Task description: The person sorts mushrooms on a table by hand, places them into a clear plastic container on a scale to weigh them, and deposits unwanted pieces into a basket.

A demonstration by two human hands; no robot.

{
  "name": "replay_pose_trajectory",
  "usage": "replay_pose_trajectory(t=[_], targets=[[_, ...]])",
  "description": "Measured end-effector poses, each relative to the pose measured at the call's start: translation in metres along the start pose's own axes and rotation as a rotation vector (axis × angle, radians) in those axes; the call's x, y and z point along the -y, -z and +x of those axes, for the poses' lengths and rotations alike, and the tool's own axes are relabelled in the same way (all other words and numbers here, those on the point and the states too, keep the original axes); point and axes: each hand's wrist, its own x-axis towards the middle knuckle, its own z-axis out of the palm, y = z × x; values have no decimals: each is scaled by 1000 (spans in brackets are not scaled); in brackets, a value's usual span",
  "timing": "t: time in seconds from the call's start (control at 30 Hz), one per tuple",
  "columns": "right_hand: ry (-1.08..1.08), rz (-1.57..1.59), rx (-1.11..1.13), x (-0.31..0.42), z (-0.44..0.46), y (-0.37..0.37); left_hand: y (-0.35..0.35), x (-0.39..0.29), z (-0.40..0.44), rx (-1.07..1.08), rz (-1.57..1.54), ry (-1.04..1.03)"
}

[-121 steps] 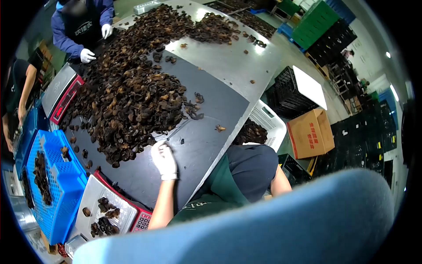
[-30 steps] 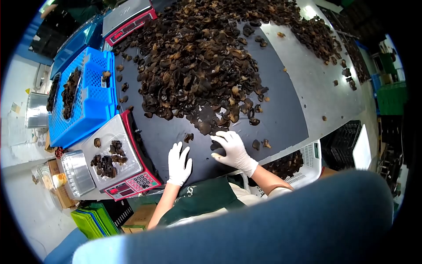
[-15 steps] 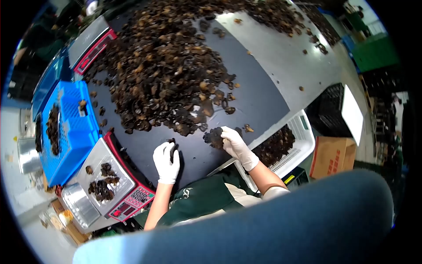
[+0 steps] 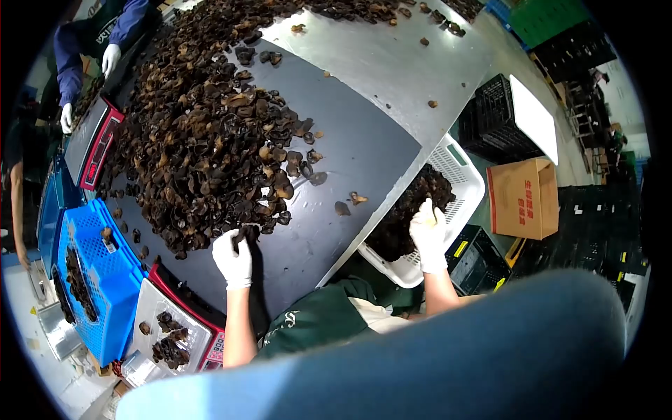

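Note:
A large heap of dark brown wood ear pieces (image 4: pixel 203 140) covers the dark mat (image 4: pixel 350 154) on the metal table. At the heap's near edge my left hand (image 4: pixel 233 259), in a white glove, pinches a dark piece. My right hand (image 4: pixel 428 234), gloved too, is over the white basket (image 4: pixel 470 183) beside the table, its fingers drawn together; whether anything is between them is hidden. Dark pieces (image 4: pixel 402 217) lie in that basket. Two loose pieces (image 4: pixel 342 208) rest on the mat between my hands.
To the left are a red-edged scale (image 4: pixel 199 336) with pieces on it, a blue basket (image 4: pixel 105 294) and a second scale (image 4: pixel 94 150). A co-worker's gloved hands (image 4: pixel 110 59) are at the upper left. Black crates (image 4: pixel 490 119) and a cardboard box (image 4: pixel 525 199) stand right.
My right hand has moved from over the mat to the white basket, and the dark piece it held is no longer visible. My left hand has reached the heap's edge. The view has turned right.

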Motion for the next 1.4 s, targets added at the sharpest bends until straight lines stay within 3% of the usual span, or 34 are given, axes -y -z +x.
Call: replay_pose_trajectory(t=[0.07,0.1,0.17,0.2,0.27,0.33,0.37,0.47,0.5,0.53,0.6,0.67,0.73,0.8,0.83,0.87,0.93,0.97,1.03,1.13,1.2,1.27,1.33,1.4], targets=[[-175,-409,379,-15,9,0,0,7,-9,-9,-180,218],[220,-913,175,-57,-20,-39,-1,11,-12,-19,-259,261],[497,-1560,459,-96,-40,-73,-8,16,-19,-37,-316,257],[913,-1812,773,-111,-31,-76,-6,16,-19,-57,-376,253],[1215,-1987,1043,-132,-30,-86,-4,10,-21,-46,-372,258],[1265,-2060,1126,-133,-26,-86,1,6,-21,-37,-309,212],[1067,-1971,1176,-123,-13,-80,2,10,-22,-41,-292,199],[1304,-2053,905,-73,-1,-80,11,27,-31,-22,-212,215],[1411,-2062,706,-51,11,-72,7,42,-38,-51,-382,252],[1523,-2107,663,-27,14,-76,8,42,-35,-63,-379,259],[1684,-2191,445,-6,18,-80,17,26,-12,-188,-286,107],[1405,-2005,550,-27,12,-107,25,1,20,-129,-51,-28],[1432,-1971,709,-76,18,-125,6,3,42,77,-128,-54],[1391,-1892,994,-129,30,-136,-15,-8,61,164,-145,-153],[1373,-1856,1058,-155,39,-135,-23,-19,62,101,13,-199],[1364,-1989,980,-180,39,-135,-27,-26,62,39,173,-244],[1398,-2174,998,-223,43,-133,-26,-21,49,165,269,-232],[1131,-2318,1107,-238,25,-145,-22,-16,42,181,257,-237],[1230,-2059,1366,-265,12,-112,-8,-8,22,197,243,-240],[1066,-1889,1690,-274,-29,-82,17,7,-15,174,-16,-165],[875,-2005,1936,-266,-62,-85,30,14,-46,160,-104,-54],[710,-1841,2101,-260,-74,-70,35,17,-76,60,-222,98],[741,-1721,2058,-258,-75,-81,37,19,-93,-28,-305,246],[447,-1913,1844,-256,-57,-116,36,19,-94,-105,-315,247]])
